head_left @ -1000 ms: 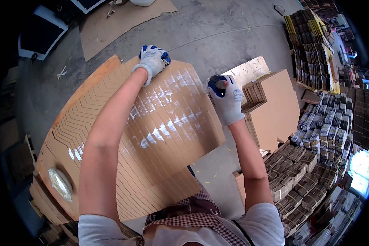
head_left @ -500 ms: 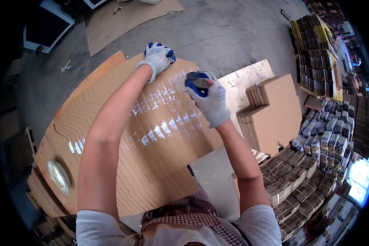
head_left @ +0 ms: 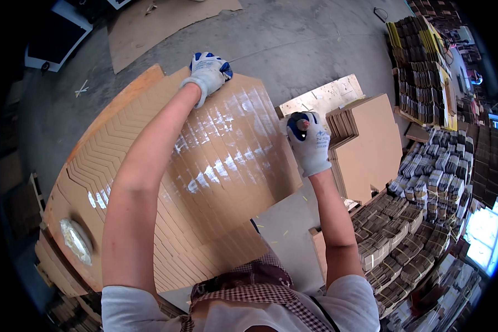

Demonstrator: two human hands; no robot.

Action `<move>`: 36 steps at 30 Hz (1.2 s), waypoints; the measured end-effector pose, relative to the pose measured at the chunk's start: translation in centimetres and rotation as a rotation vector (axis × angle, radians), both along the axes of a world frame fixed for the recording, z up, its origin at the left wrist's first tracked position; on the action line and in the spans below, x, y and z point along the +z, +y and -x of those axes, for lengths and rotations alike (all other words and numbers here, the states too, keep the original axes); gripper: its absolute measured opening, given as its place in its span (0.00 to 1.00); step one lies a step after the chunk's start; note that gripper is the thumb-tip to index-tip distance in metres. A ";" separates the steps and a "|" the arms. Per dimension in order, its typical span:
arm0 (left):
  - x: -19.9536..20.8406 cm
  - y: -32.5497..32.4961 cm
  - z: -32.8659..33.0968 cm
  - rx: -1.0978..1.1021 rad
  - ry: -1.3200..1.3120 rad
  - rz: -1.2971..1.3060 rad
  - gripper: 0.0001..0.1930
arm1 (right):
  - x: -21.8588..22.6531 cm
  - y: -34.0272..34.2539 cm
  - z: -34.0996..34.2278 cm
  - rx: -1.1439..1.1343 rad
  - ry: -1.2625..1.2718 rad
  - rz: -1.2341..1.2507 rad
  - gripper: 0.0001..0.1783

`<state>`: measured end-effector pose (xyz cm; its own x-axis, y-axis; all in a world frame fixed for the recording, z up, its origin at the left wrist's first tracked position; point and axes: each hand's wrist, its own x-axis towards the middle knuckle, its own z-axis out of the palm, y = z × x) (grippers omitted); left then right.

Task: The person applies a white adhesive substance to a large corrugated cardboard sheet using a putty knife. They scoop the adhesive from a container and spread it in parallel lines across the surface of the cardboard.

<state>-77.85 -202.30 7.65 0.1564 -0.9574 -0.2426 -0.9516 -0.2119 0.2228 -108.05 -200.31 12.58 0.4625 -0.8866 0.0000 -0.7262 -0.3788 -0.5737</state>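
Note:
A wide fan of overlapping brown cardboard sheets (head_left: 216, 202) covers the table, with white glue-like smears across the middle ones. At the far edge of the fan, my left hand (head_left: 210, 73), in a white and blue work glove, rests with bent fingers on the sheets; nothing shows in its grasp. My right hand (head_left: 310, 141), gloved alike, is at the right edge of the fan. Its fingers are wrapped round what looks like a brush (head_left: 303, 126), of which only a reddish handle end shows clearly. The working end is hidden behind the glove.
A white oval dish wrapped in clear film (head_left: 76, 242) sits on the wooden tabletop (head_left: 113, 113) at left. To the right, a stack of cut cardboard (head_left: 371, 149) lies on a pale board (head_left: 321, 97). Tied bundles (head_left: 393, 238) are piled farther right.
My right hand has moved right and slightly nearer, from over the smeared sheets to the fan's right edge, still gripping the brush. The left hand stays at the far edge.

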 end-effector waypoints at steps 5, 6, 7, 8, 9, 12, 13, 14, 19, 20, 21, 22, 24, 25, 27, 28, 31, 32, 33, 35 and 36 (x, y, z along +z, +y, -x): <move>0.2 0.1 -0.3 -0.005 0.002 0.021 0.07 | 1.9 2.8 0.9 0.036 -0.365 -0.165 0.15; 0.2 -0.1 -0.1 -0.006 0.001 0.017 0.07 | 0.9 2.6 1.4 0.075 -0.301 -0.107 0.16; -0.1 -0.2 -0.2 -0.012 -0.003 0.006 0.07 | 0.2 2.2 1.9 0.117 -0.234 -0.055 0.17; -0.3 -0.4 -0.2 -0.018 -0.006 -0.005 0.08 | 0.1 1.8 2.7 0.086 -0.170 -0.039 0.17; -0.3 -0.3 -0.2 -0.019 -0.012 -0.018 0.09 | 0.3 1.4 3.3 0.061 -0.109 -0.025 0.18; 0.1 -0.1 -0.7 -0.015 -0.010 -0.011 0.08 | 2.9 2.4 4.1 -0.054 -0.238 -0.208 0.19; 0.0 -0.1 -0.6 -0.018 -0.008 -0.012 0.08 | 3.0 3.0 4.6 -0.075 -0.294 -0.298 0.19; -0.2 0.0 -0.6 -0.015 -0.001 0.021 0.08 | 3.1 3.8 5.0 -0.101 -0.346 -0.389 0.19; -0.9 -0.2 -0.7 -0.034 -0.018 0.064 0.09 | 1.0 3.3 6.9 0.084 -0.041 -0.105 0.20; -1.1 -0.1 -0.8 -0.035 -0.019 0.070 0.09 | 1.1 3.2 7.2 0.061 -0.002 -0.073 0.20; -0.9 -0.2 -1.0 -0.028 -0.015 0.058 0.09 | 1.6 3.3 7.1 0.044 -0.077 -0.090 0.20; -0.8 -0.1 -1.1 -0.020 -0.002 0.042 0.08 | 2.7 3.8 7.1 0.025 -0.144 -0.111 0.20; -0.8 -0.1 -0.9 -0.018 0.002 0.037 0.08 | 4.4 5.1 6.9 0.016 -0.263 -0.190 0.21; -0.8 -0.1 -0.8 -0.022 -0.007 0.047 0.08 | 3.9 5.4 7.2 0.128 -0.278 -0.162 0.19; -0.9 -0.2 -0.6 -0.032 -0.003 0.050 0.08 | 1.8 5.9 7.4 0.205 -0.106 -0.137 0.19; -0.7 -0.3 -0.6 -0.036 0.009 0.047 0.08 | 1.0 5.7 7.8 0.176 -0.062 -0.105 0.19; -1.0 -0.3 -0.9 -0.036 0.013 0.055 0.08 | 0.7 5.0 8.5 0.113 0.000 -0.010 0.20; -1.3 -0.2 -1.1 -0.033 0.009 0.061 0.09 | 1.3 5.0 8.7 0.103 -0.022 0.021 0.20; -1.2 0.1 -1.0 -0.028 0.005 0.043 0.09 | 2.4 5.3 8.6 0.093 -0.043 0.048 0.20; -0.6 0.0 -0.8 -0.017 -0.003 0.014 0.09 | 4.0 6.5 7.7 0.150 -0.177 0.029 0.22; -0.5 0.1 -0.8 -0.020 0.003 0.018 0.09 | 4.3 7.4 6.7 0.232 -0.189 0.020 0.22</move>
